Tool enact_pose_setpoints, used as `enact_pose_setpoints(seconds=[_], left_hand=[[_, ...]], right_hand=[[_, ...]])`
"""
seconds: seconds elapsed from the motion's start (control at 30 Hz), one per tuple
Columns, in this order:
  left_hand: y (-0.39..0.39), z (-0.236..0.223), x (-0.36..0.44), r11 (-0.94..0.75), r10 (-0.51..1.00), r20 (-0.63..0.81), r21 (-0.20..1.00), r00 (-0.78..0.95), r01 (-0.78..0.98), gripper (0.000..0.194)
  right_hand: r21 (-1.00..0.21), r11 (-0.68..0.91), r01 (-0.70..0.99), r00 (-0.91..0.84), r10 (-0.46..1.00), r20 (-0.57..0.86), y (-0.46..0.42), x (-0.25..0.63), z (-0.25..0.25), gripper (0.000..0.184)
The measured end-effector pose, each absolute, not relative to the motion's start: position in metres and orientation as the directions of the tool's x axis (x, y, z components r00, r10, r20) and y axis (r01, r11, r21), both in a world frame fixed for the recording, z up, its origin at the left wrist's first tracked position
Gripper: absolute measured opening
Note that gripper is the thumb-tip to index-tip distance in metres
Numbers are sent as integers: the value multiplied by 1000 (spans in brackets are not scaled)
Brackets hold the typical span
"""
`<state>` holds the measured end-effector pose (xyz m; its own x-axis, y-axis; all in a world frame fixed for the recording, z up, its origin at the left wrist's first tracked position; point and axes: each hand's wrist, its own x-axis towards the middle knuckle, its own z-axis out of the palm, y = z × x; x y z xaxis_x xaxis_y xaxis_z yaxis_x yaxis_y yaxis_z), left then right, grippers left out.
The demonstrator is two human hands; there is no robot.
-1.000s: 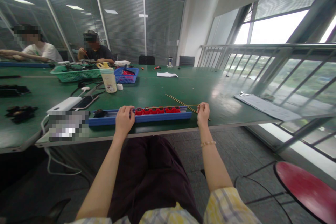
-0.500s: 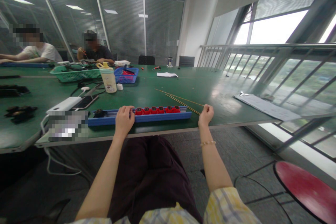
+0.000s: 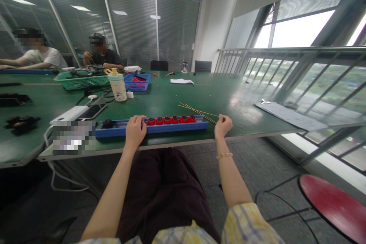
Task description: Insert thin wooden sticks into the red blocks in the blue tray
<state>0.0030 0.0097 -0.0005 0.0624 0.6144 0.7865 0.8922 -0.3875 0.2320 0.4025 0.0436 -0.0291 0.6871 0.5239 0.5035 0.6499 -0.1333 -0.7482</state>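
Observation:
A long blue channel (image 3: 171, 127) lies along the table's near edge, with several red blocks with dark tops (image 3: 167, 121) in a row inside it. Near its left end sits a small dark part (image 3: 108, 123). My left hand (image 3: 135, 129) is closed over the channel left of the red blocks; its fingertips reach inside, and what they touch there is hidden. Beyond the channel's right end, my right hand (image 3: 223, 126) pinches the end of a thin brass-coloured rod (image 3: 201, 111). That rod points away to the left, crossing similar thin rods (image 3: 194, 110) lying on the table.
Left of the channel are a phone (image 3: 93, 111), a white power bank (image 3: 70, 114) and cables. Behind stand a cup (image 3: 117, 87), a green basket (image 3: 82, 81) and a blue basket (image 3: 142, 85). A clipboard (image 3: 288, 116) lies right. Two people sit across at the left.
The rod in my right hand has swung and slid, its far end now nearer the channel and closer to the other rods. My left hand stays in place on the channel.

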Motion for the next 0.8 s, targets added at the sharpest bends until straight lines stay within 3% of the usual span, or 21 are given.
enact_pose_setpoints(seconds=[0.27,0.43,0.6,0.8], left_hand=[[11,-2,1,-390,608,791,226,66,893,23],[10,-2,1,-385,610,790,226,63,895,24],[9,0,2,-385,618,784,239,57,891,24],[9,0,2,-387,623,780,247,55,888,24]], right_hand=[[-612,-161,774,537,678,502,44,400,-32,30],[-395,-279,876,447,777,443,42,408,-28,25],[-184,-175,967,233,900,368,38,432,-22,21],[-219,-191,957,256,911,324,36,440,-22,19]])
